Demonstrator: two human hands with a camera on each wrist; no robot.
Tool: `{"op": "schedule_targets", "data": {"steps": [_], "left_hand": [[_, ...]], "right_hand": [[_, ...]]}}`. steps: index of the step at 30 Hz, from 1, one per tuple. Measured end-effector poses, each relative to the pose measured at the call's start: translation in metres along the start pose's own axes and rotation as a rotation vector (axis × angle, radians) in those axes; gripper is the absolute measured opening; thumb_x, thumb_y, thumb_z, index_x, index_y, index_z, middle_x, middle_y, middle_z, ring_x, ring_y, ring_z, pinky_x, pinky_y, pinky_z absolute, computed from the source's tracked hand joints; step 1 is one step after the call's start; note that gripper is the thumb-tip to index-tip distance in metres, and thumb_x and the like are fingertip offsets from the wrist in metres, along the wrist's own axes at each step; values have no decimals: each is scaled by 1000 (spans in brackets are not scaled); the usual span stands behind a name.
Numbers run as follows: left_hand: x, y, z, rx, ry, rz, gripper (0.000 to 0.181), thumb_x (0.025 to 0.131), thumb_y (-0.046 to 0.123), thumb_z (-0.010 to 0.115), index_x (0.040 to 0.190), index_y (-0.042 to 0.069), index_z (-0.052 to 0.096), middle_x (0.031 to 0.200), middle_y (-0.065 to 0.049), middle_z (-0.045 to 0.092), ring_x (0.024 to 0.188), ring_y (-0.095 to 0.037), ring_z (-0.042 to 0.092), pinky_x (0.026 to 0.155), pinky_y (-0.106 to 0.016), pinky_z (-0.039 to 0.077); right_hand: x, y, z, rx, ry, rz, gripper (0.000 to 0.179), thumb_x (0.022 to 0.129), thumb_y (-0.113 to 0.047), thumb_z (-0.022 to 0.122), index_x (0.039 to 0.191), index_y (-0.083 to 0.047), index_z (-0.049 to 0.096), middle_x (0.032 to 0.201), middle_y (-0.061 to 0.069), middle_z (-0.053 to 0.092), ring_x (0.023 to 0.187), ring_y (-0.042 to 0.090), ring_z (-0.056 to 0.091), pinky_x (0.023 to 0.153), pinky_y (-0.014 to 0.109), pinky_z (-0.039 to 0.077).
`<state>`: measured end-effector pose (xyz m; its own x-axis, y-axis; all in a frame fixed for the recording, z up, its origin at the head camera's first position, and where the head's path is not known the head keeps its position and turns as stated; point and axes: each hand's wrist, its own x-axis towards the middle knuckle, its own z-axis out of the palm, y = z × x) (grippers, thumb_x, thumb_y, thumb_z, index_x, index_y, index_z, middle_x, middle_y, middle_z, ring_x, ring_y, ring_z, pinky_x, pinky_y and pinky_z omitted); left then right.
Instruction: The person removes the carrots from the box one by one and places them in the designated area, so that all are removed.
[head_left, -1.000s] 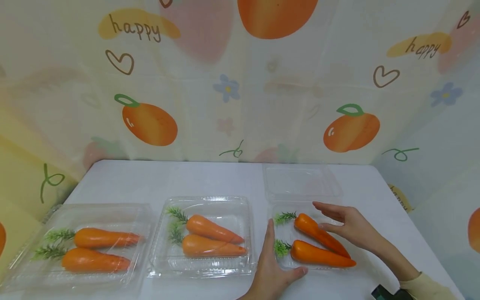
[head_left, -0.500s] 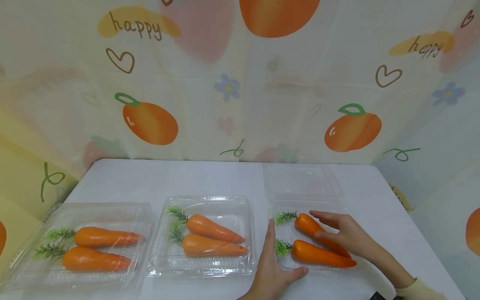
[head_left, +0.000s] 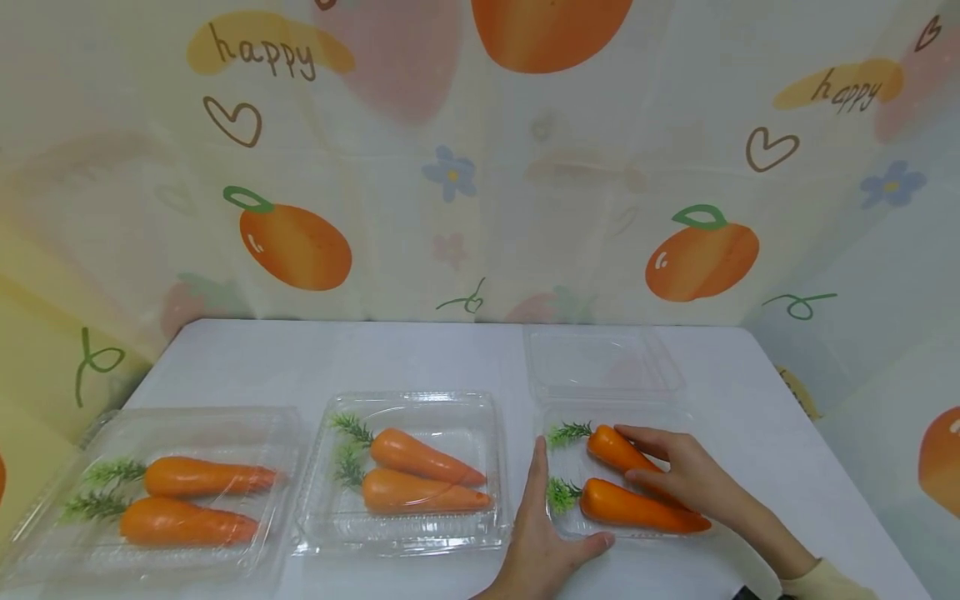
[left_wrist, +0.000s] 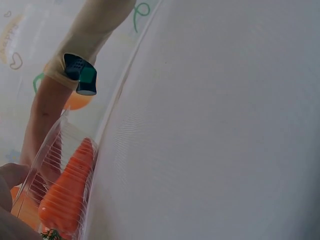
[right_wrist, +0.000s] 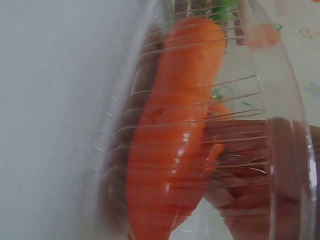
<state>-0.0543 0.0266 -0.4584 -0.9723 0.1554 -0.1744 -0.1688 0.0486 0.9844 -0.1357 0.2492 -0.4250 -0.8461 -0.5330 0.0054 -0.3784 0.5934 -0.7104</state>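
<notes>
In the head view, two orange carrots with green tops lie in the open clear plastic box at the right. My right hand (head_left: 690,475) is at the far carrot (head_left: 615,447), fingers on its far side and thumb across its near side. The near carrot (head_left: 637,507) lies beside it, its tip at the box's right wall. My left hand (head_left: 543,537) is spread round the box's front left corner, index finger straight along the left side, thumb near the front edge. Through the ribbed wall, the right wrist view shows a carrot (right_wrist: 175,125) and part of my right hand (right_wrist: 245,185).
The open box's clear lid (head_left: 607,364) lies folded back behind it. Two clear boxes, each with a pair of carrots, stand to the left: the middle box (head_left: 416,546) and the left box (head_left: 202,562). A printed curtain (head_left: 495,242) hangs behind the white table (head_left: 420,358).
My right hand has come down and slightly left onto the far carrot, its thumb now over the carrot's side. My left hand and the boxes stay in place.
</notes>
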Motion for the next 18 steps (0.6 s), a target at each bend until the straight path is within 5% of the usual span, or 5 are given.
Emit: {"op": "schedule_targets", "data": {"steps": [18], "left_hand": [[-1, 1, -3, 5, -19, 32, 124, 72, 29, 88, 159, 25, 0, 162, -2, 17, 144, -28, 26, 116, -57, 22]], "right_hand": [[-1, 3, 4, -22, 22, 48, 53, 87, -17, 75, 131, 6, 57, 125, 20, 64, 109, 36, 64, 86, 40, 57]]}}
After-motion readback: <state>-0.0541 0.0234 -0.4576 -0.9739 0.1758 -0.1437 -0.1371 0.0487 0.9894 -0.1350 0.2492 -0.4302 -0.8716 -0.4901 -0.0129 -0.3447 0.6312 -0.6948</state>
